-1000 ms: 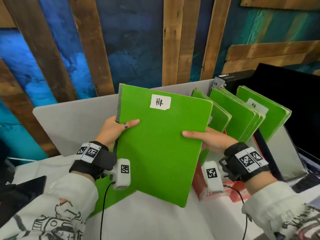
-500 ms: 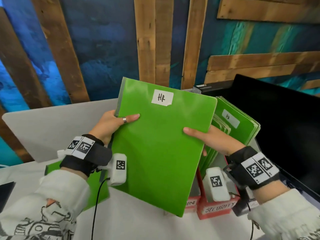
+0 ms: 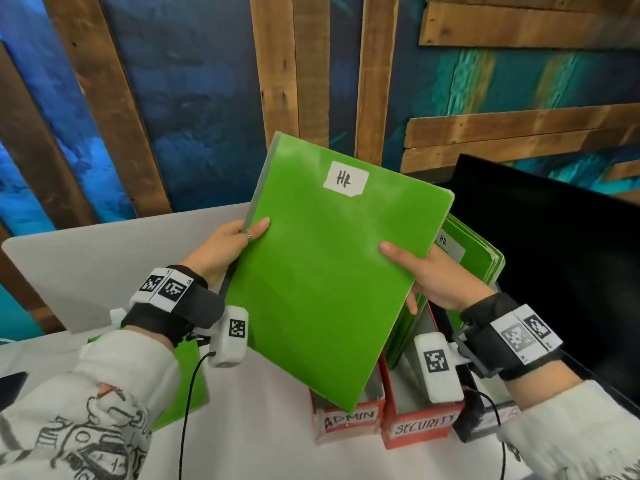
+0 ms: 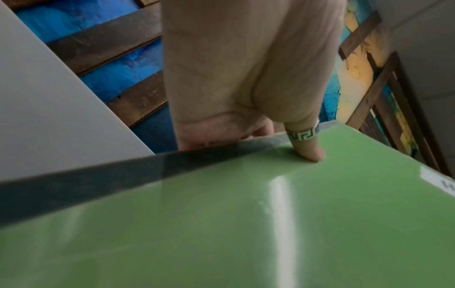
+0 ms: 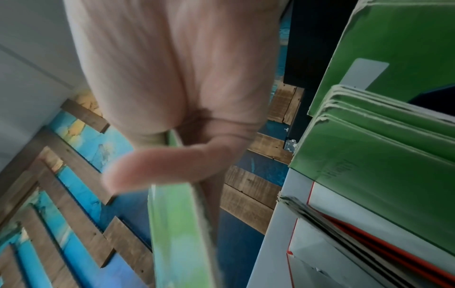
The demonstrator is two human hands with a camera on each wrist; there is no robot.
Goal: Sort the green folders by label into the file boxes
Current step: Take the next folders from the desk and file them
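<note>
A green folder (image 3: 322, 278) with a white "HR" label (image 3: 345, 178) is held up in the air by both hands, tilted over the file boxes. My left hand (image 3: 232, 244) pinches its left edge, thumb on the front; the ringed thumb (image 4: 305, 144) shows on the green folder (image 4: 246, 224) in the left wrist view. My right hand (image 3: 429, 275) grips the right edge, with the thumb (image 5: 152, 169) over the green folder (image 5: 177, 233) there. Red file boxes marked "ADMIN" (image 3: 349, 419) and "SECURITY" (image 3: 420, 427) stand below. More green folders (image 3: 474, 258) stand in the boxes behind my right hand.
Another green folder (image 3: 187, 375) lies flat on the white table (image 3: 259, 427) under my left wrist. A grey panel (image 3: 86, 268) stands at the back left. A large black screen (image 3: 554, 258) stands to the right of the boxes. Filed green folders (image 5: 381, 146) fill the right wrist view.
The held folder has moved right and a little up, over the boxes, with both hands keeping their hold. The view has swung right, and the box labels have come into sight.
</note>
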